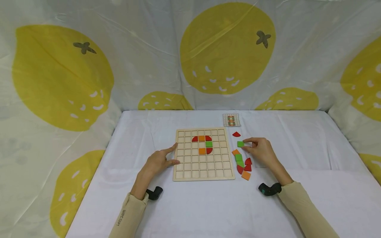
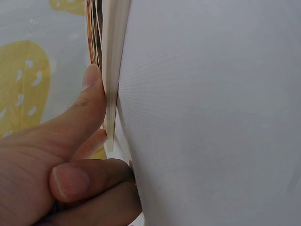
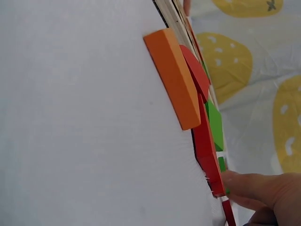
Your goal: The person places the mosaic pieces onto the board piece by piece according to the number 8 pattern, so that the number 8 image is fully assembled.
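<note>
A wooden grid board lies on the table with red, orange and green tiles in its upper middle. At its left edge my left hand touches the side, index finger and thumb stretched out and spread apart. In the left wrist view, the thumb rests against the board's edge while other fingers are bent below. To the right of the board, my right hand pinches a green square tile between thumb and index finger. A red quarter-circle tile lies just beyond it.
Nearer than the right hand is a loose group of tiles, with a green square, red quarter-circles and an orange square. A small pattern card lies behind the board's right corner. Lemon-print cloth hangs behind the table.
</note>
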{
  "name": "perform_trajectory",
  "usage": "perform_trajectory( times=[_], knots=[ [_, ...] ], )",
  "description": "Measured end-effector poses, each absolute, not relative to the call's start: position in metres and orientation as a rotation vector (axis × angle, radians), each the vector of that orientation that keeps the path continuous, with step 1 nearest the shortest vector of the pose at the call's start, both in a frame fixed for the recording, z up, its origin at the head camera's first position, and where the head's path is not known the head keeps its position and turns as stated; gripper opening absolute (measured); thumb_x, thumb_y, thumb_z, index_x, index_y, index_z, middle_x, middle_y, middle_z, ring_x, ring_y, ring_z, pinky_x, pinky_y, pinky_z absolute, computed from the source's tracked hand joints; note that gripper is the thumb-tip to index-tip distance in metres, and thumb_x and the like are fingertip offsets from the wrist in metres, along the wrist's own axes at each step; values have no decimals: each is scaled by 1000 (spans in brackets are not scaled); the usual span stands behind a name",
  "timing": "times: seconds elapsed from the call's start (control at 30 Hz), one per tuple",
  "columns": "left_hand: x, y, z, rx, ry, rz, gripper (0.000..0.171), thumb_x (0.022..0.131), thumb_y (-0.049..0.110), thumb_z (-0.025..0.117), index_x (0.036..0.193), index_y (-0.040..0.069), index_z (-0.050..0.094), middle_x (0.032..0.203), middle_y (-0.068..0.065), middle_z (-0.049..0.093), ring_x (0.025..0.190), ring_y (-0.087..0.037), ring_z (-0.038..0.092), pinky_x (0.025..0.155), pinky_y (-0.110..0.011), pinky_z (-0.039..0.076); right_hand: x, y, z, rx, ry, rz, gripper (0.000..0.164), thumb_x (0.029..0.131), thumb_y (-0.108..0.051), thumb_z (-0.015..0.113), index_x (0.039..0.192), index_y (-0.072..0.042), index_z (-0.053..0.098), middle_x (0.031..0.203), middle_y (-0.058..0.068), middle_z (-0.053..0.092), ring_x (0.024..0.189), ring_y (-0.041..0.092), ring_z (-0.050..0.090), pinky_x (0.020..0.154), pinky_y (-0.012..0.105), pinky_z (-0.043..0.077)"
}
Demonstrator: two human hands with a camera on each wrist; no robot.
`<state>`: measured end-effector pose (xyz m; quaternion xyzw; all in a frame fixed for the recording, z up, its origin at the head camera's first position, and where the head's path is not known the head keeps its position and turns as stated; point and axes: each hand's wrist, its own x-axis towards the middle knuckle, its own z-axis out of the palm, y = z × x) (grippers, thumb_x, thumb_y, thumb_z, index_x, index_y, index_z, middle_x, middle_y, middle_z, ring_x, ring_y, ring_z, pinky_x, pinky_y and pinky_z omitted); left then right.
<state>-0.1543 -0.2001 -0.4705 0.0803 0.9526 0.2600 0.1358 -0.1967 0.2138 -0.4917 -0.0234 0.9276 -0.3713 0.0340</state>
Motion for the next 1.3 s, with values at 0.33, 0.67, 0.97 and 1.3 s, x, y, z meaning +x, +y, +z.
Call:
perform_trajectory(
  times=[0.33,0.67,0.97,1.3],
  knots=[
    [-154,-200,-470,222,2756,751,83,91,42,76,161,24,36,55,7,29,57,-11,27,62,-30,35,-196,200,-483,-184,2894,-1224,32,87,-22,85,113,-5,79,59,-2,34,56,15,35,52,25,25],
    [-153,-201,-470,216,2754,732,82,92,42,75,162,25,35,57,5,36,60,-12,32,63,-30,35,-193,141,-474,-360,2760,-1275,32,86,-24,86,112,-6,80,57,-4,32,55,13,31,50,24,23],
    [-155,-198,-470,226,2761,720,83,92,43,75,162,25,35,58,4,37,59,-12,32,62,-29,36,-197,94,-475,-399,2746,-1238,29,87,-27,86,110,-9,81,55,-5,33,54,12,34,53,24,26],
    [-154,-199,-469,216,2758,722,83,91,42,75,162,25,35,57,4,36,57,-12,31,60,-29,34,-203,67,-475,-464,2775,-1202,30,89,-25,84,112,-5,80,53,-5,37,50,10,36,51,23,26]
  ],
)
